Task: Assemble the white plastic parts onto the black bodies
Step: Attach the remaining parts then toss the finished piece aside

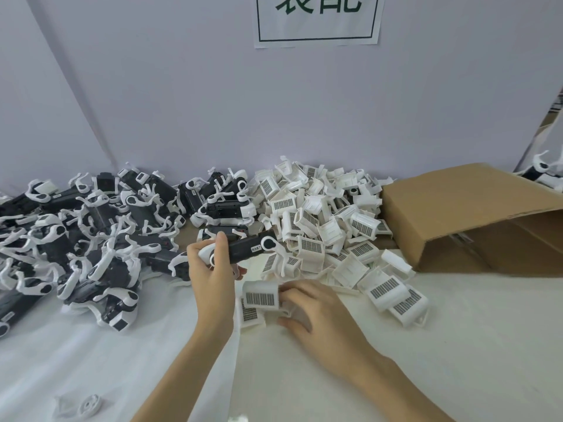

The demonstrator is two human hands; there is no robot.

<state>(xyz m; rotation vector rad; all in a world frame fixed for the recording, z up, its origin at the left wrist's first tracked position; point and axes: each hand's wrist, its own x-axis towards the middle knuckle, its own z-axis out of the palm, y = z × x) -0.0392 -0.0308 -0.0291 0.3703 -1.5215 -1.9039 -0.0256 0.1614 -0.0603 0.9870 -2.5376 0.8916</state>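
Note:
My left hand [210, 269] grips a black body [248, 248] with white trim, holding it above the table near the middle. My right hand [313, 312] pinches a white plastic part [262, 295] with a dark grille, low over the table just below the black body. Another white part [251, 313] lies under it. A large heap of white grille parts [323, 226] fills the centre right. A heap of black bodies with white clips [91, 233] covers the left.
An open cardboard box [475, 220] lies on its side at the right. The table [457, 345] has a white cover. A small white disc part [88, 406] lies near the front left. A wall with a paper sign [316, 19] stands behind.

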